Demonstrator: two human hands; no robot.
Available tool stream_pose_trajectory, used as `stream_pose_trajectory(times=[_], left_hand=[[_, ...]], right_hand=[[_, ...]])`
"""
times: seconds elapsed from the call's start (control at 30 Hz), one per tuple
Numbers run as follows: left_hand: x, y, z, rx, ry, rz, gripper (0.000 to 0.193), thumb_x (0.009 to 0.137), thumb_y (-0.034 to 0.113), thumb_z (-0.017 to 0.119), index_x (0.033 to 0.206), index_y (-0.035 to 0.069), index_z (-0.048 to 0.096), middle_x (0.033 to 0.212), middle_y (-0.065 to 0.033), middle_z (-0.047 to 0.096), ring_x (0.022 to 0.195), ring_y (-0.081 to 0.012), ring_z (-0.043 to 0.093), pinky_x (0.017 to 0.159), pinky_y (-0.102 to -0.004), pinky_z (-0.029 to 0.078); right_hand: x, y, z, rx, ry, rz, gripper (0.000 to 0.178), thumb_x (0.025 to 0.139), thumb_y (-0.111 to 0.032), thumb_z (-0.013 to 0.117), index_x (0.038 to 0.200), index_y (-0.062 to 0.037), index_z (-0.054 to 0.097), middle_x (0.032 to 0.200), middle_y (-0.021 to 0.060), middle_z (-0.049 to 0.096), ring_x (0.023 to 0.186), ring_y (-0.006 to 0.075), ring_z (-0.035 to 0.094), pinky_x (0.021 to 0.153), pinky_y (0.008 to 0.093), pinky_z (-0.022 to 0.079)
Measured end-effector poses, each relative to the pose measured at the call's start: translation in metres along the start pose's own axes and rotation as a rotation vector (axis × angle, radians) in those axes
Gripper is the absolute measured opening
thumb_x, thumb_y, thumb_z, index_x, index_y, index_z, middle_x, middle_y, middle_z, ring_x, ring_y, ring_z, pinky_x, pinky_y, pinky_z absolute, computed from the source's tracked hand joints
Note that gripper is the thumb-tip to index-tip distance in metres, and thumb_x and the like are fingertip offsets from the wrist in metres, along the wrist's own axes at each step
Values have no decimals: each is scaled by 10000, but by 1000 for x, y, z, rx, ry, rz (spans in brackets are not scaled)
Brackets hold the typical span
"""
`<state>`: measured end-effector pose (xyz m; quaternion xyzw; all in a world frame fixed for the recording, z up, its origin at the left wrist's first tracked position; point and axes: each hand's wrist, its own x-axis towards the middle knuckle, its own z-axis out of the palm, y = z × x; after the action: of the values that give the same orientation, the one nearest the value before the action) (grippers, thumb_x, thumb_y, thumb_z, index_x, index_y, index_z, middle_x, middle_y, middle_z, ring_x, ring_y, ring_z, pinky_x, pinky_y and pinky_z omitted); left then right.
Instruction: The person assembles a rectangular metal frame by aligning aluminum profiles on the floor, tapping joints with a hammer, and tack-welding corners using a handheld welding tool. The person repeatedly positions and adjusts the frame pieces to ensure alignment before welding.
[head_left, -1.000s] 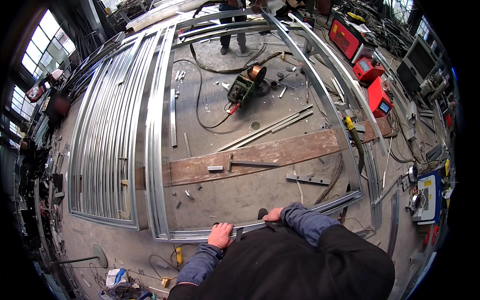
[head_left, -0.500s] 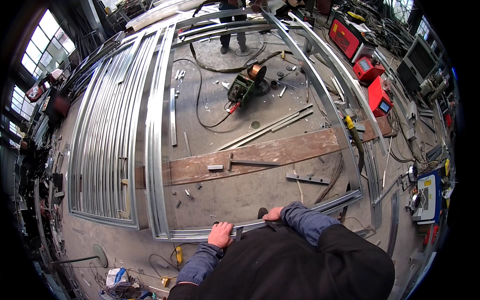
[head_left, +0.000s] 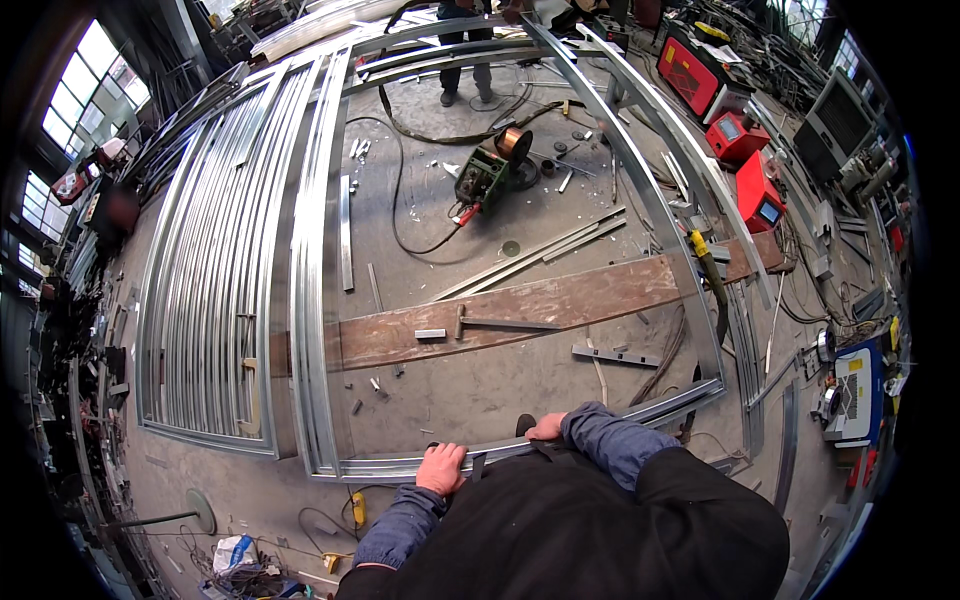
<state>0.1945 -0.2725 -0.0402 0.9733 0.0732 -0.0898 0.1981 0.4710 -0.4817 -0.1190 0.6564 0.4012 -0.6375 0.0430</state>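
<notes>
Both my hands are on the near rail of a large silver metal frame (head_left: 385, 466). My left hand (head_left: 441, 469) has its fingers wrapped over the rail, left of the middle. My right hand (head_left: 546, 428) is closed on the same rail further right, its fingertips partly hidden. Beyond the rail lies a rust-brown steel plate (head_left: 560, 302) on the floor, with a hammer (head_left: 505, 324) and a short square tube (head_left: 430, 335) on it. At the frame's left is a barred metal panel (head_left: 205, 290).
A green wire feeder (head_left: 484, 177) with a copper wire spool (head_left: 514, 145) stands on the floor inside the frame, with cables around it. Red machines (head_left: 757, 190) line the right side. Another person's legs (head_left: 466, 65) show at the far side. Loose tubes (head_left: 545, 252) lie about.
</notes>
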Motion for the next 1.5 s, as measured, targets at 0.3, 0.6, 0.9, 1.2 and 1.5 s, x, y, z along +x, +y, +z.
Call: stream_pose_trajectory(times=[0.3,0.6,0.9,1.2,1.5], left_hand=[[1,0,-1,0,2,5,365,845,219,661,1198,134,697,1075,-68,687,1086,-288,654,918,-441,491],[-2,0,1,-19,-4,-4,428,805,236,709,1221,135,692,1094,-71,689,1119,-293,653,935,-445,489],[-6,-2,-2,19,14,0,462,736,292,774,1162,138,684,1041,-72,669,1061,-286,651,903,-432,490],[-3,-6,10,-5,49,33,501,727,325,801,1172,125,687,1056,-88,666,1072,-307,649,930,-448,489],[-2,-5,17,-47,130,82,328,854,114,615,1171,124,699,1050,-95,674,1045,-321,644,912,-463,479]], right_hand=[[0,-1,1,8,4,70,730,1006,-632,409,1432,-95,659,1525,226,603,1456,404,529,1182,478,417],[-3,-3,0,25,10,50,676,993,-604,449,1404,-118,678,1487,226,632,1398,412,572,1125,490,443],[-19,-16,-13,142,-79,81,890,992,-799,441,1498,-91,627,1577,175,582,1428,359,556,1191,475,401],[-47,-20,-17,214,-83,101,1011,930,-875,495,1534,-71,596,1608,179,548,1476,348,512,1224,481,363],[-26,-7,-6,219,-56,36,1050,910,-912,459,1510,-65,614,1586,213,560,1486,359,507,1233,496,358]])
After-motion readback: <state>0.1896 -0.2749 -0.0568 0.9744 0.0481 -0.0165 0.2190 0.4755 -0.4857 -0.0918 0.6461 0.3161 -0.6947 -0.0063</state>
